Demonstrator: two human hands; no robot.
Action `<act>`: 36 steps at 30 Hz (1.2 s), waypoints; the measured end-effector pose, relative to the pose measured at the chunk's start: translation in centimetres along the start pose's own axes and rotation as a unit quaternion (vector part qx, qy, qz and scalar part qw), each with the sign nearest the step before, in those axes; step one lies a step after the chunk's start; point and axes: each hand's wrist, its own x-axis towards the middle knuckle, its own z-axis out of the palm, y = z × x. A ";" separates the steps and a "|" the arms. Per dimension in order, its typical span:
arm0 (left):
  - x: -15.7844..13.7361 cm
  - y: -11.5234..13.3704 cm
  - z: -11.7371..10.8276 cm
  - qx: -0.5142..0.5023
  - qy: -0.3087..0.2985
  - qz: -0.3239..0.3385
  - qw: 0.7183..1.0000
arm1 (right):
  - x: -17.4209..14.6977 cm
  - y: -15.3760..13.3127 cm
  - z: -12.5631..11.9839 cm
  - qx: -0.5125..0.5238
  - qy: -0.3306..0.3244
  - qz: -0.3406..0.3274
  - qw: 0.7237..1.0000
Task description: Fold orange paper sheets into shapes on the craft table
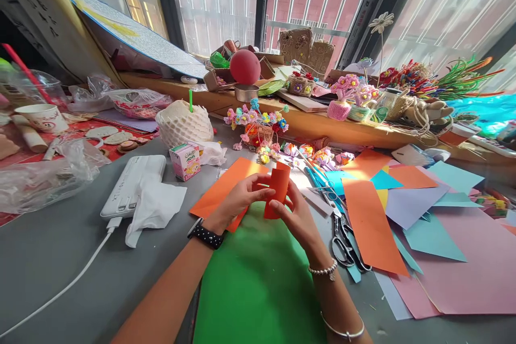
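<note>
Between both hands, above a green sheet, is a small piece of orange paper, held upright and curled or folded over. My left hand, with a dark dotted watch strap on its wrist, pinches the paper's left edge. Fingers of my right hand close on its right side, the thumb at the front lower part; a beaded bracelet circles that wrist. Behind my left hand a larger orange sheet lies partly under the green one. Scissors rest to the right of my right hand.
Loose coloured paper covers the right side. At left lie a white power bank with cable, a tissue, and a small pink box. A coconut with a straw and crafted flowers stand behind, before the window sill.
</note>
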 end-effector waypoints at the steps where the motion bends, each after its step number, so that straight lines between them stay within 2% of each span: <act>1: 0.0 -0.1 0.0 0.008 -0.010 0.008 1.000 | -0.1 -0.2 0.1 0.026 -0.021 0.008 0.999; 5: 0.1 -0.5 -0.1 0.046 -0.009 0.034 0.998 | -0.3 -0.4 0.2 0.080 -0.052 0.036 0.995; 14: 0.0 -0.1 0.2 0.054 -0.013 0.039 0.998 | -0.2 -0.6 0.1 0.074 -0.067 -0.008 0.995; 19: 0.0 -0.2 0.2 0.057 -0.021 0.036 0.998 | -0.2 -0.6 0.0 0.071 -0.079 0.000 0.994; 27: 0.3 -0.7 0.4 0.064 -0.003 0.059 0.996 | -0.3 -0.6 -0.3 0.065 -0.057 0.000 0.996; 29: 0.2 -0.6 0.5 0.054 -0.008 0.052 0.997 | -0.4 -0.5 -0.3 0.074 -0.031 0.007 0.997; 32: -0.1 -0.2 0.6 0.031 -0.005 0.043 0.999 | -0.3 0.2 -0.5 0.073 0.050 0.011 0.996; 34: -0.2 -0.1 0.4 0.033 0.029 0.047 0.998 | -0.1 0.7 -0.8 0.049 0.111 0.017 0.992; 36: -0.1 -0.1 -0.1 0.047 0.098 0.062 0.992 | 0.1 1.2 -1.5 0.000 0.177 0.031 0.984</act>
